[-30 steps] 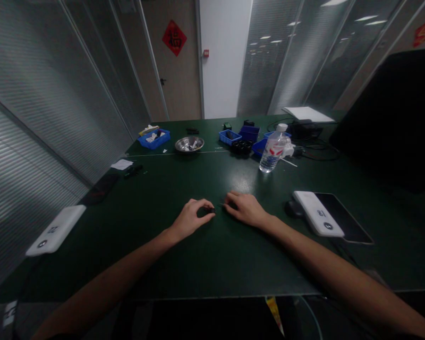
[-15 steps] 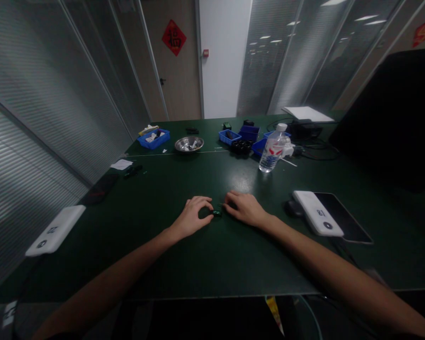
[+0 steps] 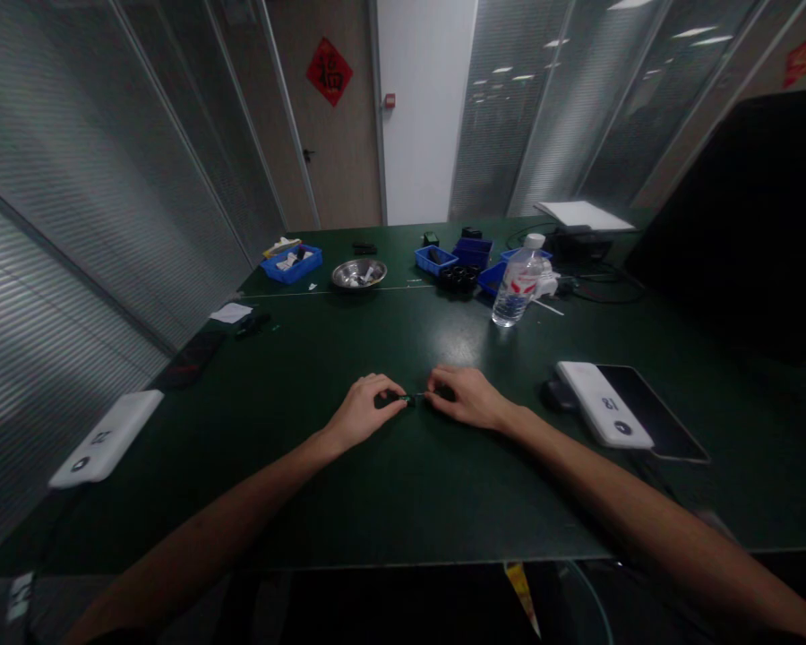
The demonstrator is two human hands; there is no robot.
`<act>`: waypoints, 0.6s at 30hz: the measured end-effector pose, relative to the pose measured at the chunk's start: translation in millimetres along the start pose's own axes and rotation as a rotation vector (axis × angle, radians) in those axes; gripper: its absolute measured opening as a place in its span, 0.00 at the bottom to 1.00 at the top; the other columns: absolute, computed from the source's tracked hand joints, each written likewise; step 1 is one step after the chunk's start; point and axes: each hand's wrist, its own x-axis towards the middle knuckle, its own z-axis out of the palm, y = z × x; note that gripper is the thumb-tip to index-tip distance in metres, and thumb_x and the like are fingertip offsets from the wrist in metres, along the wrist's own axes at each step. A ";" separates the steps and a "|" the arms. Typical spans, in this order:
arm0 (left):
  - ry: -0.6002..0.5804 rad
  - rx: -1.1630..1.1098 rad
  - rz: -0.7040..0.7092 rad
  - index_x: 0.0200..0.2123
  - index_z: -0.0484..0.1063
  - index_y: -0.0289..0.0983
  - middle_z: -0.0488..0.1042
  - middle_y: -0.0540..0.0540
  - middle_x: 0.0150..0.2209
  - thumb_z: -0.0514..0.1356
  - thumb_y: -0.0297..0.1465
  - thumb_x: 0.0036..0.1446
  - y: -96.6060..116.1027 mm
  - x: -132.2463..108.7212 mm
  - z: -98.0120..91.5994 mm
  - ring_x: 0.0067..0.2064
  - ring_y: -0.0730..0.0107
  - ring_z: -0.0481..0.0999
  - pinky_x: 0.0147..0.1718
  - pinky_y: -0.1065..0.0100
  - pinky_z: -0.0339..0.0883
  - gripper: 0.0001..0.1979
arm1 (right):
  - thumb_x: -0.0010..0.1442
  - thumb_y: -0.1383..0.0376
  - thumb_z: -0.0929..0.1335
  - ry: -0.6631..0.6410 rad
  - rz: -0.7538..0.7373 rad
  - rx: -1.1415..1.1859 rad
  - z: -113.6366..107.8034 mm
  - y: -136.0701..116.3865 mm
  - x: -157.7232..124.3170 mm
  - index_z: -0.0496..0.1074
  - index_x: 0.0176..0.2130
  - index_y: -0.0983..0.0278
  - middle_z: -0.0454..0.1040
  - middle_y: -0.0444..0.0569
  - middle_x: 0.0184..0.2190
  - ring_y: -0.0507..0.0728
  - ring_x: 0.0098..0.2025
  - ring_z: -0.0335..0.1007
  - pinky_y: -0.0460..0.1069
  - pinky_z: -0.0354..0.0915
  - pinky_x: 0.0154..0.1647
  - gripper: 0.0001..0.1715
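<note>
My left hand [image 3: 366, 408] rests low over the table, thumb and fingers pinched around the left end of a small dark piece with green marks [image 3: 410, 399]. It looks like a tiny circuit board, though its details are too small to make out. Facing it, my right hand [image 3: 462, 394] has its fingers closed on a thin, pale-tipped sliver [image 3: 421, 394] that points left at the piece. The rest of that thin thing is hidden in my fingers, so I cannot tell its kind. Whether its tip touches the piece is unclear.
On the green table [image 3: 349, 520], a water bottle [image 3: 516, 282] stands right of a metal bowl [image 3: 359, 274] and blue bins [image 3: 436, 260]. White power banks lie left [image 3: 107, 439] and right [image 3: 604, 405], the latter beside a dark phone [image 3: 651, 412]. A black monitor [image 3: 745, 233] looms right.
The small dark piece has tilted in my left fingers, which have closed in more. My right hand has shifted slightly, and the thin tip is now level with the piece.
</note>
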 end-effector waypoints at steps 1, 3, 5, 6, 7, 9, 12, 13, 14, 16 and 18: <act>0.005 0.001 -0.007 0.46 0.78 0.41 0.77 0.46 0.45 0.61 0.39 0.65 0.2 -0.5 -0.1 0.46 0.60 0.73 0.48 0.57 0.67 0.12 | 0.68 0.60 0.67 -0.004 -0.016 0.014 -0.3 -0.1 -0.6 0.71 0.43 0.62 0.74 0.47 0.40 0.53 0.34 0.69 0.48 0.60 0.37 0.08; 0.009 0.000 -0.010 0.46 0.78 0.40 0.77 0.46 0.44 0.61 0.38 0.64 1.3 -1.3 -0.3 0.45 0.61 0.73 0.47 0.58 0.68 0.12 | 0.69 0.59 0.67 -0.007 -0.034 0.021 -0.5 -1.1 -1.4 0.71 0.43 0.62 0.74 0.47 0.39 0.53 0.33 0.68 0.47 0.59 0.36 0.09; 0.008 -0.007 -0.009 0.47 0.78 0.40 0.76 0.46 0.44 0.61 0.38 0.64 2.3 -2.1 -0.1 0.45 0.61 0.73 0.46 0.59 0.68 0.12 | 0.69 0.59 0.66 -0.012 -0.038 0.011 -0.7 -2.5 -1.7 0.71 0.43 0.62 0.74 0.47 0.38 0.53 0.32 0.68 0.47 0.59 0.36 0.09; 0.005 -0.011 -0.008 0.47 0.77 0.40 0.76 0.46 0.45 0.61 0.38 0.65 2.5 -2.4 0.0 0.45 0.61 0.73 0.46 0.59 0.68 0.12 | 0.69 0.59 0.66 -0.014 -0.037 0.007 -0.9 -3.4 -1.6 0.71 0.43 0.62 0.74 0.47 0.38 0.53 0.32 0.68 0.47 0.58 0.35 0.09; 0.002 -0.015 -0.004 0.48 0.77 0.40 0.76 0.46 0.45 0.61 0.38 0.65 2.5 -2.7 0.1 0.45 0.62 0.73 0.46 0.59 0.68 0.12 | 0.69 0.59 0.66 -0.016 -0.036 0.005 -1.1 -4.2 -1.5 0.71 0.43 0.62 0.74 0.47 0.39 0.53 0.33 0.68 0.47 0.58 0.35 0.09; -0.006 -0.021 0.011 0.50 0.77 0.41 0.75 0.46 0.46 0.60 0.37 0.65 1.7 -3.3 0.4 0.46 0.62 0.73 0.46 0.59 0.68 0.13 | 0.69 0.59 0.66 -0.023 -0.031 0.006 -1.5 -5.7 -1.1 0.71 0.43 0.62 0.74 0.47 0.39 0.53 0.33 0.68 0.47 0.58 0.36 0.09; -0.025 -0.034 0.035 0.52 0.76 0.42 0.75 0.46 0.47 0.60 0.37 0.66 0.2 -3.7 0.5 0.48 0.62 0.72 0.48 0.59 0.68 0.13 | 0.69 0.59 0.66 -0.030 -0.030 0.013 -1.1 -7.1 -0.6 0.71 0.44 0.62 0.74 0.47 0.39 0.53 0.33 0.68 0.47 0.59 0.36 0.09; -0.031 -0.039 0.038 0.51 0.77 0.42 0.75 0.46 0.48 0.60 0.37 0.66 0.0 -3.7 0.3 0.48 0.62 0.72 0.48 0.59 0.68 0.13 | 0.69 0.59 0.66 -0.031 -0.031 0.015 -0.7 -7.2 -0.5 0.71 0.44 0.62 0.74 0.47 0.40 0.53 0.33 0.68 0.47 0.59 0.36 0.09; -0.034 -0.044 0.039 0.51 0.77 0.42 0.75 0.46 0.48 0.60 0.37 0.66 0.0 -3.7 0.1 0.49 0.62 0.72 0.48 0.59 0.68 0.13 | 0.69 0.59 0.66 -0.032 -0.030 0.016 -0.1 -7.2 -0.4 0.71 0.44 0.62 0.74 0.47 0.40 0.53 0.33 0.68 0.47 0.59 0.36 0.09; -0.039 -0.049 0.037 0.51 0.77 0.42 0.75 0.45 0.48 0.60 0.37 0.66 0.3 -3.3 -0.4 0.49 0.61 0.72 0.47 0.60 0.68 0.13 | 0.69 0.60 0.66 -0.030 -0.026 0.013 1.3 -6.8 -0.5 0.71 0.44 0.62 0.74 0.46 0.39 0.53 0.32 0.67 0.47 0.58 0.35 0.08; -0.042 -0.047 0.041 0.50 0.77 0.41 0.75 0.45 0.48 0.60 0.37 0.66 0.7 -2.9 -0.8 0.49 0.61 0.72 0.47 0.60 0.68 0.13 | 0.69 0.60 0.66 -0.022 -0.026 0.013 2.8 -6.1 -0.7 0.71 0.43 0.62 0.74 0.46 0.39 0.52 0.32 0.67 0.47 0.58 0.35 0.08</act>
